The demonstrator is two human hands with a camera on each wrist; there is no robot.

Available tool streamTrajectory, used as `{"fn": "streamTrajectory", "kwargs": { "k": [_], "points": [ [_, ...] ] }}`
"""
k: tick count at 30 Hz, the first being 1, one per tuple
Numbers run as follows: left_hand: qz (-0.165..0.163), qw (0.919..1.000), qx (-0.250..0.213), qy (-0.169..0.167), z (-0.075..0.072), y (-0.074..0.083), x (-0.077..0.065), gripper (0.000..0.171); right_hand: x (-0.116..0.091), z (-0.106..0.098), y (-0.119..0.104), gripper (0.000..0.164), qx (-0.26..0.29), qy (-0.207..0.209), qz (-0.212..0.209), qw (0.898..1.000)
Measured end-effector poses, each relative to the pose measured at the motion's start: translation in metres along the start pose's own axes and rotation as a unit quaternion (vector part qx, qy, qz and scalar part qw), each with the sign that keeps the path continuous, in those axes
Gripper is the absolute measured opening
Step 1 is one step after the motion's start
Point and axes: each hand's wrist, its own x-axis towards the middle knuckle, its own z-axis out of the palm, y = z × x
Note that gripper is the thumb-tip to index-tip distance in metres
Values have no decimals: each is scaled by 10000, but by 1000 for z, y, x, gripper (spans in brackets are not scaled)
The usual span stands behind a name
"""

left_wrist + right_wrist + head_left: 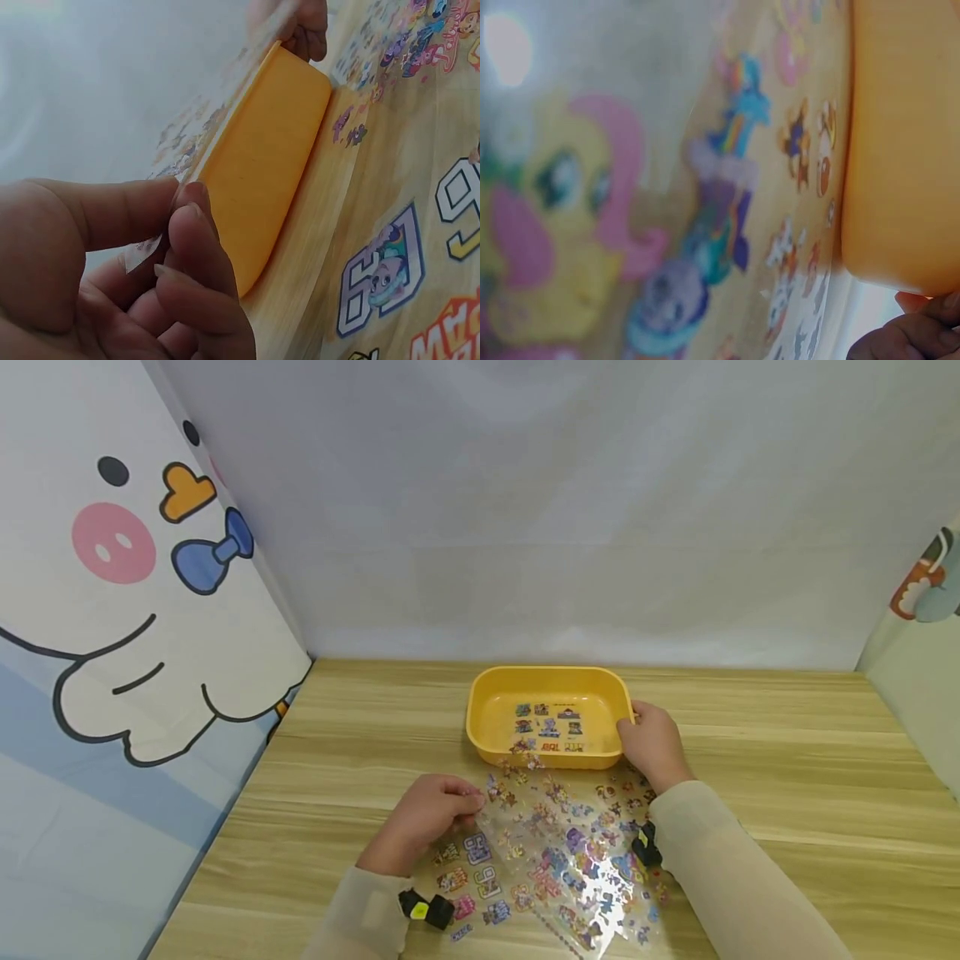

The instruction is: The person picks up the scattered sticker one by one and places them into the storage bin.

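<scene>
A clear film (555, 814) covered with small cartoon stickers stretches in front of a yellow plastic tray (476, 735). My left hand (429, 817) pinches the film's left edge between thumb and fingers, and in the left wrist view the film (174, 150) rises along the tray's rim. With my right hand (654, 745) I grip the tray's right end. In the right wrist view only some fingers (919, 334) show below the tray (904, 150). Several cartoon decals (547, 727) appear on the tray's inside.
Larger number and letter stickers (478, 850) lie on the wooden table (360, 735), left of the raised film. Bright glare hides part of the film nearest me. A white cloth wall (570, 527) stands behind the table, and a cartoon-printed panel (150, 593) at the left.
</scene>
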Motion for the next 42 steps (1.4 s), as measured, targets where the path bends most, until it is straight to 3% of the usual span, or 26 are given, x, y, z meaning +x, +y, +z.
{"fn": "streamTrajectory", "kwargs": {
  "k": [6, 21, 34, 42],
  "points": [
    [-3, 9998, -196, -68, -1, 2, -2, 13, 0, 0, 0, 49, 25, -16, -17, 10000],
    [333, 9972, -609, -290, 7, 0, 2, 15, 1, 0, -1, 49, -15, -27, 96, 9999],
    [439, 9957, -799, 182, 18, 4, 6, 17, 1, 1, 0, 49, -1, -14, 70, 10000],
    [667, 9902, -1126, 489, 31, 13, 13, 20, 4, 1, 0, 49, -18, -11, 5, 10000]
  ]
}}
